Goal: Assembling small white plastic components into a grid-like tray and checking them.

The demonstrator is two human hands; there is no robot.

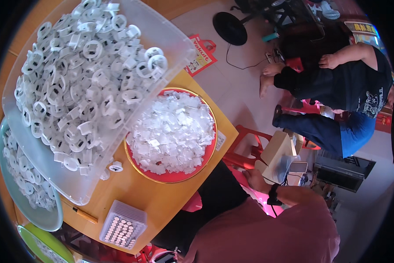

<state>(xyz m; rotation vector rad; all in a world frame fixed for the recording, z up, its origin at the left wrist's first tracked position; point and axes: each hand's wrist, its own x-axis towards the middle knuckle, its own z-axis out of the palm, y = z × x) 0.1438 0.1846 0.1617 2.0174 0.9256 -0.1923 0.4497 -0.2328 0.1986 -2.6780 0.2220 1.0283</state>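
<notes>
**Right hand down at the beige box, away from the table**

Right hand [255, 179], black wristband, rests w/ fingers loosely curled on the edge of a beige box [279, 154] on a red plastic stool [245, 147]; can't tell if it's gripping. Left hand not in view. Wooden table [162, 199] to the left: red plate [173, 176] w/ clear plastic bits, clear bin [52, 171] of white ring clips, small tray of round pieces [122, 229]. Another person [341, 87] sits on the floor beyond.

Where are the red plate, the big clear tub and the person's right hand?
red plate [204, 158], head view, bare rim at right.
clear tub [173, 30], head view, bare inner wall.
right hand [255, 179], head view, back of hand.
</notes>
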